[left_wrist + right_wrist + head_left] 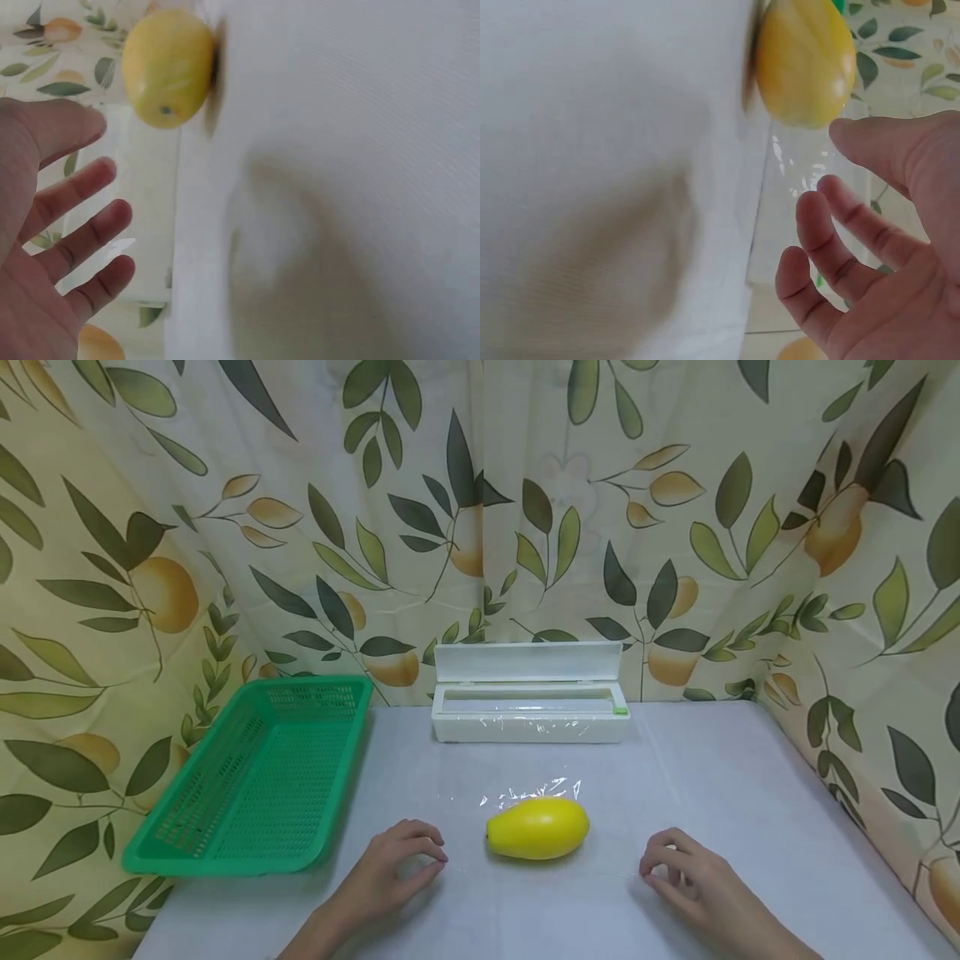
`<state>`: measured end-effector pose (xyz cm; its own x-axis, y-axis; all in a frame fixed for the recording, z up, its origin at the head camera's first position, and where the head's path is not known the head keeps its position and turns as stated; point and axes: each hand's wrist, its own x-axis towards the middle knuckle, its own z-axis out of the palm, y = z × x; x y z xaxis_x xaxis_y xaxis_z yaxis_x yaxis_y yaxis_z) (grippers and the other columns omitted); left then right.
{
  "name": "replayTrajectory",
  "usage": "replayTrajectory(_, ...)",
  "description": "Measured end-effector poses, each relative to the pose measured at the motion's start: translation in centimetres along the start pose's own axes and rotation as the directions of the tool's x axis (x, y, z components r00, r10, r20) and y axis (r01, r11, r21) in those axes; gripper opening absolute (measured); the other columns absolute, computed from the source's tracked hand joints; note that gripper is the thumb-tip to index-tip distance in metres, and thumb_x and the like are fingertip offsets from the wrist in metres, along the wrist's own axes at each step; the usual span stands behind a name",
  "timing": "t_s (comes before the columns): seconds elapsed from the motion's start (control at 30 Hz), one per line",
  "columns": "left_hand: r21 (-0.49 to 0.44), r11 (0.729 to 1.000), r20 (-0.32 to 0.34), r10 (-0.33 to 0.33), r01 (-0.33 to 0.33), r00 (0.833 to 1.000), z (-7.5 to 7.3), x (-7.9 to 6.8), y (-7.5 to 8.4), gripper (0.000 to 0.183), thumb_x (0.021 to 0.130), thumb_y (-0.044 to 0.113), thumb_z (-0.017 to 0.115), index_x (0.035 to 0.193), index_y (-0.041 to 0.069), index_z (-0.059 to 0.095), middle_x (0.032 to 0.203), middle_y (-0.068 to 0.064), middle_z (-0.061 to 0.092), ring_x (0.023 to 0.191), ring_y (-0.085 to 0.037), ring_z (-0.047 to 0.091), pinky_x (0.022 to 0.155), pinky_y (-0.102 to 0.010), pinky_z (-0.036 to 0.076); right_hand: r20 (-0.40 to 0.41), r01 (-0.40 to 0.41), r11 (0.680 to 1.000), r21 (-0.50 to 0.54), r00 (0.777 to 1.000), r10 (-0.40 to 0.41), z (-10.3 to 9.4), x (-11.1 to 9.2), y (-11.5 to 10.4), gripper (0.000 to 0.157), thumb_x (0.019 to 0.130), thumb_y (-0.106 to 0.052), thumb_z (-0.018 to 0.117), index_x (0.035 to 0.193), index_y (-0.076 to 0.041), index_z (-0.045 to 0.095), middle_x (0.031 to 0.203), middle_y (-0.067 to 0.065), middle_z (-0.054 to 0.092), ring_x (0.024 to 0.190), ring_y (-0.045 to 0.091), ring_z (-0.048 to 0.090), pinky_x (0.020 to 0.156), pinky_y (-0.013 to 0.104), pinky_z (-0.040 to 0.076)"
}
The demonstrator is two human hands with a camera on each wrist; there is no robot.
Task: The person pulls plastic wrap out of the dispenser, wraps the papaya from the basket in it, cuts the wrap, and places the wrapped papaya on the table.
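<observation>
A yellow papaya (538, 828) lies on its side on the white table, its narrow end to the left. Clear plastic wrap (517, 794) stretches forward from a white dispenser box (528, 728), glinting behind the papaya. My left hand (390, 868) is left of the fruit, thumb and index fingertips together pinching the wrap's near edge, other fingers loose in the left wrist view. On the other side, my right hand (697, 885) pinches the edge likewise, other fingers bent in the right wrist view. The film between the fingertips is barely visible.
The dispenser's lid (528, 662) stands raised at the table's back, with a small green piece (620, 711) at its right end. A green plastic basket (330, 827) sits at the left. Leaf-and-fruit-patterned curtains (480, 527) enclose the back and sides.
</observation>
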<state>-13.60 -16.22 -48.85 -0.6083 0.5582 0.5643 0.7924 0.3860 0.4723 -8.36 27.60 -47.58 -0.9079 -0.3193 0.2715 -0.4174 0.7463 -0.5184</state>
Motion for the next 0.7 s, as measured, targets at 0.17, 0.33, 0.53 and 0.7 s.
replayTrajectory(0.17, -0.046, 0.998, -0.055, -0.038, 0.035, 0.998, 0.1, 0.6, -0.4, 0.022, 0.083, -0.004, 0.08, 0.095, 0.013, 0.075, 0.104, -0.002, 0.074, 0.092, -0.011, 0.067, 0.074, -0.028, 0.058, -0.1, 0.093, 0.996, 0.008, 0.991, -0.092, -0.1, 0.6, 0.0, 0.038, 0.078, 0.006, 0.082, 0.089, -0.027, 0.067, 0.107, 0.0, 0.067, 0.072, -0.004, 0.051, 0.059, 0.019, 0.049)
replayTrajectory(0.33, -0.132, 0.984, -0.066, -0.131, 0.122, 0.989, 0.2, 1.0, -0.9, 0.021, 0.088, -0.004, 0.077, 0.101, 0.013, 0.077, 0.096, 0.0, 0.078, 0.077, -0.004, 0.067, 0.064, -0.025, 0.057, -0.127, 0.079, 0.996, 0.029, 0.989, -0.074, -0.3, 1.2, 0.1, 0.034, 0.08, 0.005, 0.081, 0.098, -0.022, 0.072, 0.102, -0.005, 0.073, 0.073, -0.002, 0.055, 0.059, 0.021, 0.05)
replayTrajectory(0.53, -0.24, 0.934, -0.021, -0.277, 0.264, 0.961, -0.1, 1.6, -0.9, 0.012, 0.093, 0.002, 0.074, 0.098, 0.013, 0.076, 0.089, -0.003, 0.078, 0.062, -0.008, 0.066, 0.057, -0.024, 0.056, -0.148, 0.043, 0.999, 0.029, 0.988, -0.038, -0.6, 2.3, 0.0, 0.028, 0.087, 0.0, 0.078, 0.101, -0.024, 0.073, 0.093, -0.011, 0.075, 0.069, -0.002, 0.055, 0.058, 0.021, 0.05)
replayTrajectory(0.7, -0.295, 0.914, -0.048, -0.306, 0.279, 0.951, -0.3, 2.4, -0.7, 0.015, 0.092, -0.005, 0.072, 0.102, 0.006, 0.074, 0.088, -0.007, 0.077, 0.062, -0.02, 0.069, 0.058, -0.029, 0.057, -0.2, 0.054, 0.998, 0.03, 0.979, -0.047, -0.8, 3.4, 0.0, 0.032, 0.085, 0.004, 0.078, 0.098, -0.024, 0.068, 0.087, -0.012, 0.073, 0.064, -0.002, 0.054, 0.056, 0.022, 0.05)
